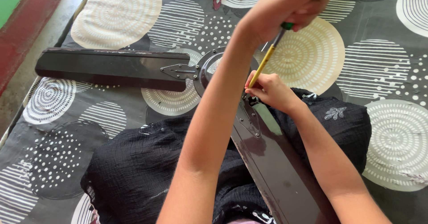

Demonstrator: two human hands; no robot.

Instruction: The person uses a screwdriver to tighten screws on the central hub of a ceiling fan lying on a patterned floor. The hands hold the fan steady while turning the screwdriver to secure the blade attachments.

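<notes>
Both hands are seen at work over a dark ceiling fan laid on a patterned sheet. At the top centre of the frame the left hand (290, 8) is closed around the green handle of a screwdriver (266, 59), whose yellow shaft is slanted down and to the left toward the middle of the picture. Just below, the right hand (269, 89) is curled with its fingers together near the tool's tip, which is hidden behind them, so whether the tip is pinched or only steadied cannot be told. The tip is brought down where a metal bracket (250, 117) joins a brown blade (281, 166) to the round hub (206, 68); the hub is largely covered by the left forearm, which is stretched up the centre of the frame from the bottom edge. This blade is run from the centre down toward the lower right, laid across the lap, over crinkled black cloth (133, 170) with a small pale embroidered motif showing to the right of centre. A second blade (111, 68) is stretched out flat to the upper left, fixed to the hub by its own bracket. The sheet (383, 72) beneath is grey, printed with large circles of dots, stripes and spirals in white and cream. At the far upper left a strip of bare floor is bordered by red and green bands.
</notes>
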